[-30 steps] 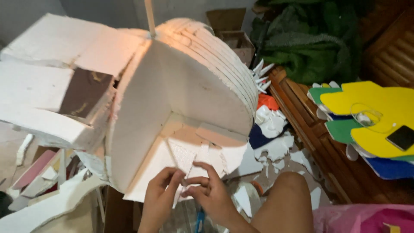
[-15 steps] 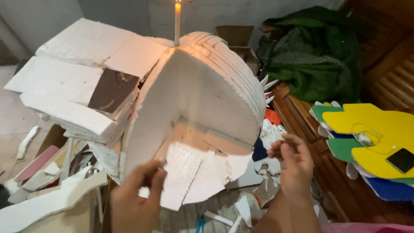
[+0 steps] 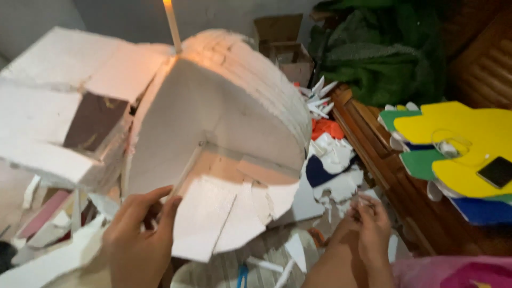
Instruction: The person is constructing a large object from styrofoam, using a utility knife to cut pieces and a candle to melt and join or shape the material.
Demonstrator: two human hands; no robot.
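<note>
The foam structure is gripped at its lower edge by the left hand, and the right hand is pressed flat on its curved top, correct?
Not quite. The head view shows the left hand gripping the white foam structure, but the right hand is low beside it, apart from the foam.

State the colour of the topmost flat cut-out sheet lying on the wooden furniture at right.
Yellow: the topmost cut-out sheet shows best in the head view.

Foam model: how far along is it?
Done: the layered white foam model has its curved body joined, with a stick on top. In hand: the left hand steadies its lower edge; the right hand is off it, over the scraps. Left: the bottom panel looks ragged.
</note>
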